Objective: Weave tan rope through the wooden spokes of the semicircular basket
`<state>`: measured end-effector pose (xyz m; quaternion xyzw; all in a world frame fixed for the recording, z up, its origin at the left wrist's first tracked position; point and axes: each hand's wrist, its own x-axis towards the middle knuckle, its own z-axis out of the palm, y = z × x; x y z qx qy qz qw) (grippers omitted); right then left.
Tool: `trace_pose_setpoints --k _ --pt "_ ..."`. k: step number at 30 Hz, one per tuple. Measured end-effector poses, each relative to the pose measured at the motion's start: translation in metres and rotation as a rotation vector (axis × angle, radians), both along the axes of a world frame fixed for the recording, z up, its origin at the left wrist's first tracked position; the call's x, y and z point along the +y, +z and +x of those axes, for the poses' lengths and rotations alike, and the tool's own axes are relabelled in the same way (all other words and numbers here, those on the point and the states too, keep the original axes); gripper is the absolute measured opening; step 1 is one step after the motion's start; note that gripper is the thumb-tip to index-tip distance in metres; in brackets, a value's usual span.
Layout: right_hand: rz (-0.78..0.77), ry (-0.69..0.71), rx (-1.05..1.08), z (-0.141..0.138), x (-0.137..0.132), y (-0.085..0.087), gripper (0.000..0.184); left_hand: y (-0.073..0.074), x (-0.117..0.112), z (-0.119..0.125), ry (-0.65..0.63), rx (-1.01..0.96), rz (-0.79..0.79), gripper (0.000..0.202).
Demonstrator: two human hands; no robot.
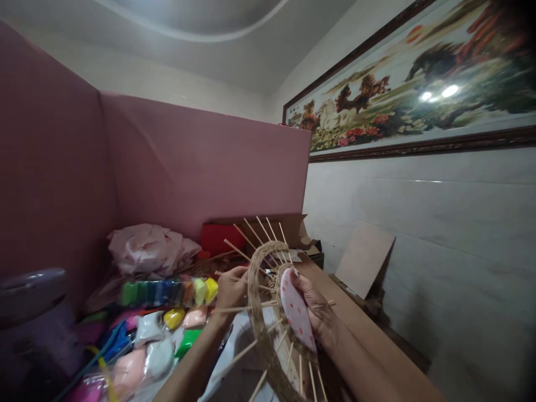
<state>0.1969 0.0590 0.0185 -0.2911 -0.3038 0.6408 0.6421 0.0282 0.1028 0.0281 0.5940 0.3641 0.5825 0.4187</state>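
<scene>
A round woven piece (pixel 256 296) is held up on its edge, tilted, with thin wooden sticks poking out all around a band of twisted brown cord. At its middle is a pale pink disc (pixel 295 307) with red dots, bordered by a smaller woven ring. My right hand (pixel 316 307) grips the disc side, thumb on the dotted face and the other fingers mostly hidden behind. On the opposite side, my left hand (pixel 231 287) has its fingers curled at the outer woven band among the sticks. Part of its grip is hidden by the band.
Several plastic packets of coloured clay-like material (pixel 159 357) cover the left of the work surface. Behind them lies a crumpled pink cloth (pixel 151 248), beside a red sheet (pixel 221 239). A purple container (pixel 36 329) stands far left. Pink panels (pixel 201 162) rise behind; cardboard (pixel 364 257) leans on the right wall.
</scene>
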Motion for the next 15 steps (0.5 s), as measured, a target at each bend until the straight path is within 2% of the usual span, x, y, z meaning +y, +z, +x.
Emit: trace_pose_setpoints --k 4,7,11,15 --pt "0.02 -0.015 -0.019 0.006 -0.002 -0.008 0.028 -0.011 0.017 -0.008 -0.011 0.101 -0.019 0.02" --pt "0.035 -0.042 -0.031 0.01 -0.003 -0.01 0.031 -0.014 0.024 -0.013 -0.049 0.118 -0.035 0.023" --pt "0.057 -0.083 -0.051 0.016 -0.002 -0.011 0.031 -0.01 0.027 -0.02 -0.063 0.122 -0.061 0.028" --pt "0.071 -0.107 -0.071 0.016 -0.001 -0.011 0.031 0.001 0.029 -0.029 -0.074 0.166 -0.032 0.023"
